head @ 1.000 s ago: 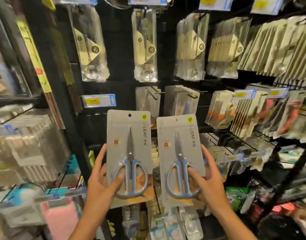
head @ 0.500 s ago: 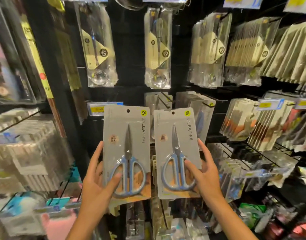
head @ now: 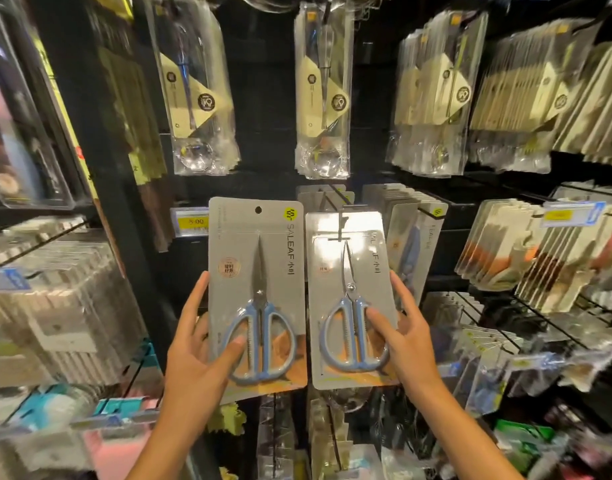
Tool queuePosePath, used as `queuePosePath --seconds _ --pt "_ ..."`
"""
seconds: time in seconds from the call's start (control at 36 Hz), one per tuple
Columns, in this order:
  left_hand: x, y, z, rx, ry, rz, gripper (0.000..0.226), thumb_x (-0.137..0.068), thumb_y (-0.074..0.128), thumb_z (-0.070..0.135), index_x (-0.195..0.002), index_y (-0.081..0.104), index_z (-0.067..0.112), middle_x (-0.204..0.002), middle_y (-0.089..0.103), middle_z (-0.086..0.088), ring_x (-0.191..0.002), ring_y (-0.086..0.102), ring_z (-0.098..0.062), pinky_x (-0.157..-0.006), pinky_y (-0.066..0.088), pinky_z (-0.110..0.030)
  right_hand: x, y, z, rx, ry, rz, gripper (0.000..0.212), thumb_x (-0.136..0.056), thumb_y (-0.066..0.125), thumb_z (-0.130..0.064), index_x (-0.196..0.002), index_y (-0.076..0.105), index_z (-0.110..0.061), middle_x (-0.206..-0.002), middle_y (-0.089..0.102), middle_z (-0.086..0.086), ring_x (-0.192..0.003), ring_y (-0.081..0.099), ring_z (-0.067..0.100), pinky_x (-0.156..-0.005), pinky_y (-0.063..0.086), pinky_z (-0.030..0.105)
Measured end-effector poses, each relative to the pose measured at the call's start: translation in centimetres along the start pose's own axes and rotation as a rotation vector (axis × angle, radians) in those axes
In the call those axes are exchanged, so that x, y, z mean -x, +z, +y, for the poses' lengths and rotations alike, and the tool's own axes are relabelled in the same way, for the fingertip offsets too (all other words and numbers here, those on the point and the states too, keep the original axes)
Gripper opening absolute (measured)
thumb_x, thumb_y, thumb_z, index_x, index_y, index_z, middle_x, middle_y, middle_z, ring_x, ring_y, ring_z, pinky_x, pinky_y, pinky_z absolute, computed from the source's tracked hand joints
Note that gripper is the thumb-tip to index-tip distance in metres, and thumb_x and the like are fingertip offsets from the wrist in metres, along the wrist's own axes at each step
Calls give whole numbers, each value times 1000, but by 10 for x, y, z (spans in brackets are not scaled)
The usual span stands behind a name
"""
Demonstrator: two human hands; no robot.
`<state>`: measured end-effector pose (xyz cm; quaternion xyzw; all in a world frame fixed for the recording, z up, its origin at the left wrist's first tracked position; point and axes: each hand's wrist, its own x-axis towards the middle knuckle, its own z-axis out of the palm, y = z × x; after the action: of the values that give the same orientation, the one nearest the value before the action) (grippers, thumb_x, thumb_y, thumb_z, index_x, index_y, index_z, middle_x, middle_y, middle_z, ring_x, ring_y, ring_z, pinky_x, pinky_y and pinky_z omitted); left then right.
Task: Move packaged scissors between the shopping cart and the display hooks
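Observation:
Two grey cards with blue-handled scissors are held up before a black display wall. My left hand (head: 199, 358) grips the left scissors pack (head: 256, 268) at its lower left, thumb across the handle. My right hand (head: 400, 337) grips the right scissors pack (head: 349, 271) at its lower right, thumb on the handle. The top of the right pack sits at the tip of a black display hook (head: 341, 220), and glare hides its hanging hole. More of the same packs (head: 413, 244) hang on the hook to the right. The shopping cart is out of sight.
Clear packs of slim tools (head: 323, 95) hang in rows above. A yellow price tag (head: 190, 221) sits left of the held packs. Stacked packs fill hooks at right (head: 526, 258) and shelves at left (head: 55, 306). More goods hang below the hands.
Both hands have raised the packs and moved them toward the wall. The right pack now reaches the hook tip behind it; the left pack stays beside it.

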<state>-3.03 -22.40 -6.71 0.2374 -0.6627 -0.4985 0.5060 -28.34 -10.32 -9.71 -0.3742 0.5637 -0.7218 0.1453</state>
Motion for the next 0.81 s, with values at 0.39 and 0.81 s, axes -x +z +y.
queuePosePath --seconds 0.39,0.81 --pt "-17 10 3 -19 67 -3 86 -85 82 26 -151 33 50 -135 61 25 -125 61 -5 -100 54 -34 -50 18 31 103 48 -51 70 -100 59 -19 -155 23 -44 -132 55 -36 -120 60 -2 -95 56 24" --pt "-29 16 13 -82 118 22 88 -83 71 11 -155 30 41 -136 56 35 -126 58 1 -100 51 -19 -125 51 48 380 99 -67 70 -104 49 -36 -158 5 -41 -153 47 7 -124 58 40 -98 50 46"
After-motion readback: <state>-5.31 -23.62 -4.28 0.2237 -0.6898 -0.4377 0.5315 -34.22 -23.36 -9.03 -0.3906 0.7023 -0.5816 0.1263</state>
